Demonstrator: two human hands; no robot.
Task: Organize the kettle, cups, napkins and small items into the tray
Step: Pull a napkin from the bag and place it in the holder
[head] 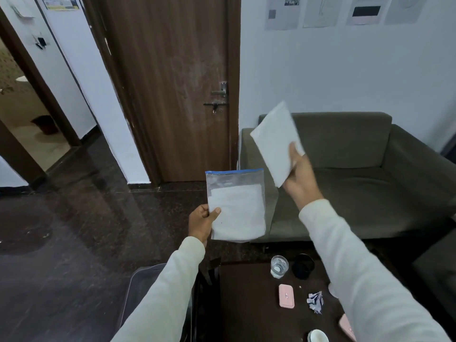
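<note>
Above table (pixel 246 304), hands hold bag (pixel 235 206) upright, napkin stack (pixel 276 144) tilted.

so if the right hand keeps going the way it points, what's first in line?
The right hand, holding a white napkin stack, points up and away toward the sofa. Nothing shows in between, so the sofa backrest looks like the first thing met, though depth is hard to judge from this one view.

Dim, bluish indoor light; soft blur, wide-angle bending at edges.
</note>
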